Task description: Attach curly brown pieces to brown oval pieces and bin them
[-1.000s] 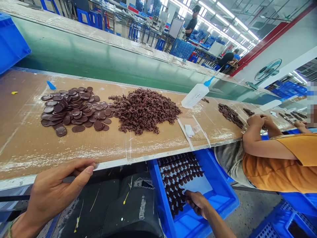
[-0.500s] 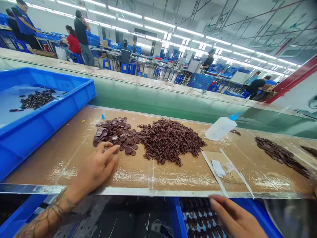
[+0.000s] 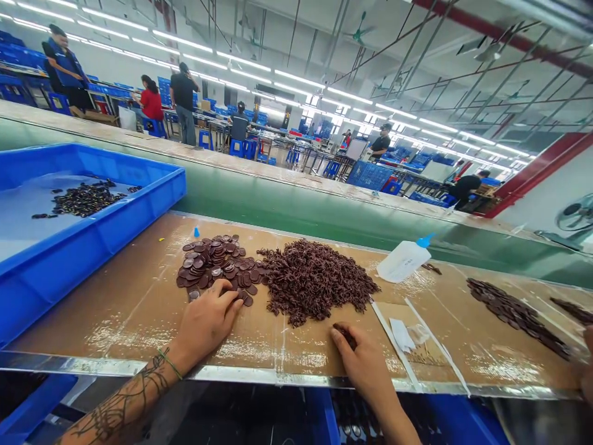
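Flat, round brown discs lie in a loose pile [image 3: 213,256]. My left hand [image 3: 208,324] is at its near edge, with thumb and fingertips brought together on a brown disc [image 3: 248,301]. Beside it spreads a heap of small, curly brown pieces [image 3: 319,278]. Low over the board, in front of that heap, my right hand [image 3: 364,358] is closed on a small dark brown piece [image 3: 347,337]; the fingers partly cover it, so its exact shape cannot be made out.
A blue tray [image 3: 139,198] with small dark parts stands at the left. A white squeeze bottle [image 3: 402,262] lies tilted behind a taped patch with a white scrap [image 3: 402,334]. Rows of brown discs [image 3: 514,315] lie right. Below the edge is a blue crate [image 3: 327,414]. People work far behind.
My right hand has come up from over the crate below the edge to the board, now holding a dark piece. My left hand has moved slightly right along the discs. The view has shifted.
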Motion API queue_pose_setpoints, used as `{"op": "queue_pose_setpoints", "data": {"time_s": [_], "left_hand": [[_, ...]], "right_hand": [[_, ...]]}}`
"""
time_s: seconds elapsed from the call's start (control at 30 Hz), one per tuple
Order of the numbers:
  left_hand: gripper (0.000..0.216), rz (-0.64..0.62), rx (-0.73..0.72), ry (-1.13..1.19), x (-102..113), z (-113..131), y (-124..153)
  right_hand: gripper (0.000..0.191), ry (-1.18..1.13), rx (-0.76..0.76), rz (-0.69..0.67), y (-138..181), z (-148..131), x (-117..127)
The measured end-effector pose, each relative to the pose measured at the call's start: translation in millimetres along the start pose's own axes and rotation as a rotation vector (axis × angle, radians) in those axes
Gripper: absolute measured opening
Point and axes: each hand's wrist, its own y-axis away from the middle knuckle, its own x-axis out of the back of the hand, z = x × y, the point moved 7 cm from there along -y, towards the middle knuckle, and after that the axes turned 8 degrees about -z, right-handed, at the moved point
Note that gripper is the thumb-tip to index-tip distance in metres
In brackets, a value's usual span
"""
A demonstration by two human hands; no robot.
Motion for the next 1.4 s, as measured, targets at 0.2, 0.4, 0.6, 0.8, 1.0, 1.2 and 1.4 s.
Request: {"op": "queue_pose_setpoints", "data": {"time_s": [0.2, 0.4, 0.6, 0.8, 1.0, 1.2, 1.4], "left_hand": [[0.029, -0.014, -0.027, -0.014, 0, 9, -8], [0.041, 0.003, -0.010, -0.004, -11, 5, -9], [0.042, 0.001, -0.026, 0.072, -21, -8, -10], [0.040, 0.015, -0.033, 0.171, -30, -18, -11], [0.042, 0.020, -0.007, 0.217, -25, -17, -10], [0.038, 0.019, 0.037, 0.214, -24, -18, -12], [0.037, 0.009, 0.038, 0.225, -25, -19, -16]], "right_hand": [[0.062, -0.389, -0.116, 0.136, 28, 40, 35], [0.057, -0.642, -0.199, 0.364, 45, 77, 120], [0.051, -0.711, -0.313, 0.299, 24, 102, 171], [0.030, -0.780, -0.393, 0.147, -6, 112, 178], [0.033, -0.712, -0.412, 0.155, -25, 124, 174], [0.030, -0.642, -0.403, 0.171, -29, 130, 172], [0.032, -0.575, -0.388, 0.161, -27, 129, 174]]}}
